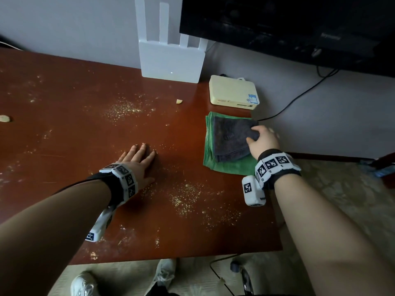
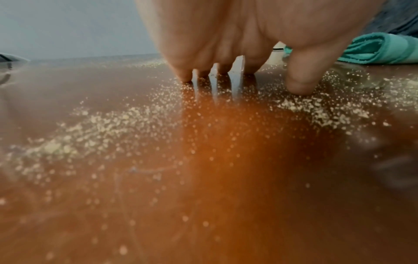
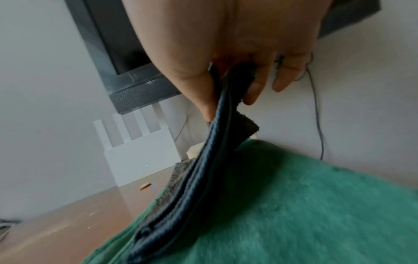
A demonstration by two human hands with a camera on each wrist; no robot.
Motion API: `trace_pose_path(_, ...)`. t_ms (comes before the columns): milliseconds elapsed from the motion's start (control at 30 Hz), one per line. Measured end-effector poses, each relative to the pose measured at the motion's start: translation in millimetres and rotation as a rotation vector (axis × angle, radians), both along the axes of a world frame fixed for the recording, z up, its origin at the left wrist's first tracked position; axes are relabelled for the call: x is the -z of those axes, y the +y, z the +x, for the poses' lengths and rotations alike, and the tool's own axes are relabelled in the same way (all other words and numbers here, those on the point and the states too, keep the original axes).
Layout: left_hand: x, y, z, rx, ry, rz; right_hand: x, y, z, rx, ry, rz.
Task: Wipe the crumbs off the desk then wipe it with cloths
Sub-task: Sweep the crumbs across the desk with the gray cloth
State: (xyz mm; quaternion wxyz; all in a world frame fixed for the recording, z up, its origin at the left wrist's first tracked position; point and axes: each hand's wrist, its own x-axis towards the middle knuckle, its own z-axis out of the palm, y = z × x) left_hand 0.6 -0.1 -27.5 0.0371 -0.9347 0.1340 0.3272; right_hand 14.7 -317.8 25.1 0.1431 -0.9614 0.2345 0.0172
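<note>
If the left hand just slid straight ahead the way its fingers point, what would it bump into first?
Probably crumbs first: the left hand lies flat on the desk, fingers pointing toward the wall. Further along that line stands the white router, though depth is hard to judge and it might pass just left of it.

Grey cloth, green cloth

Two stacked cloths lie at the desk's right edge, crumbs left of them.
</note>
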Motion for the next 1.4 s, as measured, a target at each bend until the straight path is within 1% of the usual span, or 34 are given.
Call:
trace_pose_path(100,-1,-1,-1,0.005,0.006,0.018,-8,6,3,-0.098,-0.030,-0.039)
trace_pose_path(133,-2,-2,-1,0.006,0.006,0.025,-9,9,4,-0.129,-0.055,-0.038)
trace_pose_path(167,-2,-2,-1,0.010,0.003,0.029,-9,12,5,-0.149,-0.090,0.004)
trace_pose_path(233,-2,-2,-2,0.014,-0.001,0.035,-10,15,6,-0.125,-0.188,0.208)
trace_pose_path(333,-2,-3,-3,0.015,-0.007,0.050,-11,15,7,0.020,-0.367,0.631)
trace_pose_path(367,-1,-4,-3,0.014,-0.009,0.054,-10,13,8,0.054,-0.388,0.693)
trace_pose_path(400,-1,-4,-3,0.013,-0.012,0.059,-8,12,8,0.065,-0.359,0.674)
trace_pose_path(467,1,-4,-4,0.013,-0.017,0.064,-2,13,6,0.062,-0.209,0.490)
trace_pose_path(533,3,-4,-4,0.012,-0.026,0.066,9,17,5,0.045,-0.074,0.354)
trace_pose_path(700,8,-5,-5,0.008,-0.049,0.081,18,38,15,-0.020,0.211,0.196)
trace_pose_path(767,9,-6,-6,0.003,-0.056,0.088,18,45,21,-0.003,0.275,0.148)
trace_pose_path(833,10,-7,-6,-0.004,-0.057,0.094,19,49,26,0.036,0.298,0.155)
trace_pose_path(900,11,-7,-6,-0.008,-0.056,0.097,19,47,30,0.071,0.272,0.209)
trace_pose_path(967,12,-7,-6,-0.011,-0.064,0.095,10,41,32,0.038,0.190,0.263)
trace_pose_path(1000,12,-7,-6,-0.012,-0.071,0.092,2,38,30,0.022,0.112,0.309)
trace_pose_path(1100,12,-8,-6,-0.015,-0.078,0.092,-29,26,15,0.046,-0.152,0.531)
trace_pose_path(1167,12,-8,-7,-0.020,-0.086,0.091,-46,17,-4,0.028,-0.306,0.606)
trace_pose_path(1200,11,-8,-7,-0.022,-0.090,0.088,-51,13,-16,0.000,-0.342,0.611)
trace_pose_path(1267,10,-7,-8,-0.025,-0.086,0.076,-55,5,-46,-0.059,-0.327,0.566)
trace_pose_path(1333,7,-8,-8,-0.025,-0.082,0.068,-52,-1,-80,-0.079,-0.291,0.472)
trace_pose_path(1400,5,-9,-9,-0.024,-0.089,0.061,-42,-6,-112,-0.053,-0.303,0.322)
